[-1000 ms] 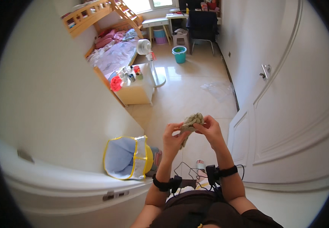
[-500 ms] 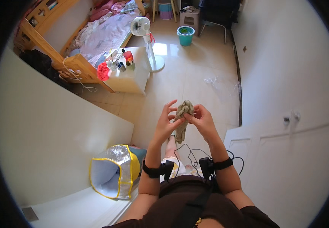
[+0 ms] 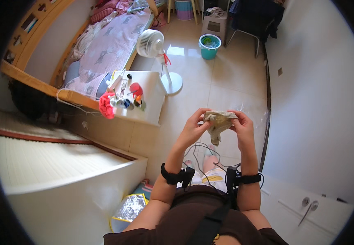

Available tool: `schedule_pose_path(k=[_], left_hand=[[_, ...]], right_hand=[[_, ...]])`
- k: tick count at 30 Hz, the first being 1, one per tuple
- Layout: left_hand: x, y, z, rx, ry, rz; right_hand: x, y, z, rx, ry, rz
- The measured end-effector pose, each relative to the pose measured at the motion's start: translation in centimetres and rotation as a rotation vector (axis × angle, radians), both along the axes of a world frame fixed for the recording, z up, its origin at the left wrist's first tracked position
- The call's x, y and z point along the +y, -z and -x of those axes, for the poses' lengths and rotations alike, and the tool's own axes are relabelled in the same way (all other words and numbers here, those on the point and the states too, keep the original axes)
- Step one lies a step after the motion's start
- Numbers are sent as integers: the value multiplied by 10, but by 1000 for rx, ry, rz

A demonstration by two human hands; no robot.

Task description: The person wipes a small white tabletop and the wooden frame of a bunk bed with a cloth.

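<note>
A small greenish-beige cloth garment hangs between my hands in front of me, above the tiled floor. Its upper edge is drawn out sideways and the lower part tapers to a bunched end; its exact kind is hard to make out. My left hand pinches the upper left corner between thumb and fingers. At the upper right corner, my right hand grips the same edge, fingers closed on it. Black straps with small devices circle both forearms, and dark cables loop below the garment.
Left ahead stand a white cabinet with bottles and small items on top, a white fan and a bed. A teal bucket sits farther off. A silver-yellow insulated bag lies lower left; a white wall rises right.
The bundled garment has been opened out between my hands, which have moved apart and slightly right. My view has turned, so the bag sits lower and the cabinet looks nearer.
</note>
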State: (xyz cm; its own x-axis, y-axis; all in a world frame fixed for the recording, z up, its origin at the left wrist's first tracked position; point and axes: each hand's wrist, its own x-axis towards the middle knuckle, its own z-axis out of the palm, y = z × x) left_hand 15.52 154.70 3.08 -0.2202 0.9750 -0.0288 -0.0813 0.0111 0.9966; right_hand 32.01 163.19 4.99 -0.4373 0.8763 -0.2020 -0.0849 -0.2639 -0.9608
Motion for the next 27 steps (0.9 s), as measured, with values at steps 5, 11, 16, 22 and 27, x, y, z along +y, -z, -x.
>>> schedule_pose_path(k=[5, 11, 16, 22, 27], left_hand=[[121, -4, 45, 86, 5, -22], [246, -17, 94, 191, -113, -50], [330, 0, 131, 133, -107, 48], [447, 11, 227, 252, 63, 18], [543, -8, 315, 238, 55, 8]], right_hand=[[132, 4, 41, -34, 32, -41], [288, -1, 106, -63, 24, -50], [381, 3, 160, -114, -31, -113], [495, 18, 239, -190, -5, -250], [594, 2, 307, -255, -167, -248]])
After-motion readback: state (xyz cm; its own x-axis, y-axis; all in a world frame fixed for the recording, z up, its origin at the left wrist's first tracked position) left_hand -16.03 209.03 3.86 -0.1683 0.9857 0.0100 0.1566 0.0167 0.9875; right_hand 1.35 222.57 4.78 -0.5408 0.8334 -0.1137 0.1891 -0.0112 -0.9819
